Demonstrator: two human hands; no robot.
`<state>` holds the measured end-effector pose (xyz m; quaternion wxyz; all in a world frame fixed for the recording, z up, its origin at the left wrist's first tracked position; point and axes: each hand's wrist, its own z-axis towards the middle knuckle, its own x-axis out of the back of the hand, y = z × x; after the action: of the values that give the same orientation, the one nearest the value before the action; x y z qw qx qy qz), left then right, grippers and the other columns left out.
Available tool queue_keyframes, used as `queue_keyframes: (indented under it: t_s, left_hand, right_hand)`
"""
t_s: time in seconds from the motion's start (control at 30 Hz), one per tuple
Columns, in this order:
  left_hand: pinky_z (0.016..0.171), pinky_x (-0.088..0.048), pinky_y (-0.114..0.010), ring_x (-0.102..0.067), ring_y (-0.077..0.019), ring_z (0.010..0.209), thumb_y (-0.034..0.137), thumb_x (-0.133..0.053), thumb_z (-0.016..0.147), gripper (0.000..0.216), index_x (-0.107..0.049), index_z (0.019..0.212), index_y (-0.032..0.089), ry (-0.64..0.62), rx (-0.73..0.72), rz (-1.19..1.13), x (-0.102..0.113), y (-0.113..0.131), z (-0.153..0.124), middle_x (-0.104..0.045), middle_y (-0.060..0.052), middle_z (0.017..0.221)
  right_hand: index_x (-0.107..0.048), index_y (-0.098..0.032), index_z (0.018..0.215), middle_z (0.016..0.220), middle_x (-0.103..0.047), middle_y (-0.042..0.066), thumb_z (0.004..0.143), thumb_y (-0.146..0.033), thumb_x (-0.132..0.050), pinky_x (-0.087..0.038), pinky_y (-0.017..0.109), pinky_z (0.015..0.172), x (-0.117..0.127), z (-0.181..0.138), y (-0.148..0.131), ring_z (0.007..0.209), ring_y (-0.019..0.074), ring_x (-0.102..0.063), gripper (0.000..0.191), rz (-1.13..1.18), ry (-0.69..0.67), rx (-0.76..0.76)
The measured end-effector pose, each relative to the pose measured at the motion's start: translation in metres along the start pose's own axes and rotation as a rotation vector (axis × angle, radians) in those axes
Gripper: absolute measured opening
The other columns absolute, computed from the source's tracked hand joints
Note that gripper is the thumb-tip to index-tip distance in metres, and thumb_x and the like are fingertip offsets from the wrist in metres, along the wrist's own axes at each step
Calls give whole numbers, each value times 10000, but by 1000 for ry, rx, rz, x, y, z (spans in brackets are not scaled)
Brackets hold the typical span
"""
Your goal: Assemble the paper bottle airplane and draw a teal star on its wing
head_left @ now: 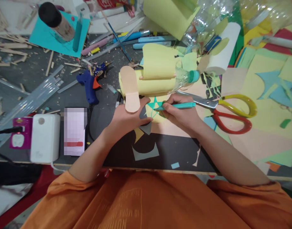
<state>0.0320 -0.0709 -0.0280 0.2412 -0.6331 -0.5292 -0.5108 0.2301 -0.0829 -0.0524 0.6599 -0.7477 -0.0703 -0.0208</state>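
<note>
My right hand (181, 115) is closed round a teal pen (178, 106), its tip on a small teal paper star (152, 105). The star lies on a piece of yellow paper (156, 115). My left hand (129, 119) presses down on that paper beside the star, fingers bent and pressed flat. A peach oval paper strip (130, 89) stands up over the back of my left hand. Just beyond the hands sits a yellow paper model (155, 74) with a clear plastic bottle (187, 76) lying against it.
Yellow-and-red scissors (232, 111) lie right of my right hand. A blue glue gun (90, 84), clear glue sticks (33, 98), a phone (74, 130) and a white charger (44, 136) are to the left. Markers (146, 39), wood scraps and coloured paper sheets (267, 105) cover the table.
</note>
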Motion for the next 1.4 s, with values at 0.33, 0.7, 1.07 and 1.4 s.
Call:
queue_keyframes:
  t_s: [0.33, 0.7, 1.07, 1.4]
  left_hand:
    - [947, -536, -334, -650, -255, 1200, 509, -638, 916, 587, -493, 1457, 333, -7, 2, 8, 3, 2, 0, -613, -47, 1427]
    - [937, -520, -306, -620, -241, 1247, 497, -634, 919, 569, -499, 1449, 341, 5, -6, -37, 1, 0, -1, -614, -35, 1430]
    - [937, -511, -316, -634, -249, 1221, 510, -641, 909, 590, -486, 1458, 358, -24, 24, -53, 3, 1, 0, -597, -14, 1457]
    - [972, -509, -317, -622, -248, 1246, 508, -641, 909, 600, -483, 1468, 363, -19, 17, -48, 1, 1, 1, -589, -11, 1463]
  right_hand:
    - [-534, -199, 552, 529, -521, -45, 754, -228, -703, -379, 255, 524, -2, -1, 4, 531, 86, -453, 265, 73, 12, -14]
    - [-484, -207, 583, 569, -408, -63, 753, -234, -712, -353, 246, 513, -6, 0, 11, 555, 76, -355, 285, 229, 130, -42]
    - [-505, -204, 531, 529, -501, -42, 728, -193, -635, -336, 264, 520, 2, 1, 2, 540, 94, -420, 237, -40, 22, 31]
    - [-455, -209, 529, 530, -430, -64, 738, -225, -639, -361, 234, 495, -2, 0, 3, 516, 74, -378, 279, 59, 123, 20]
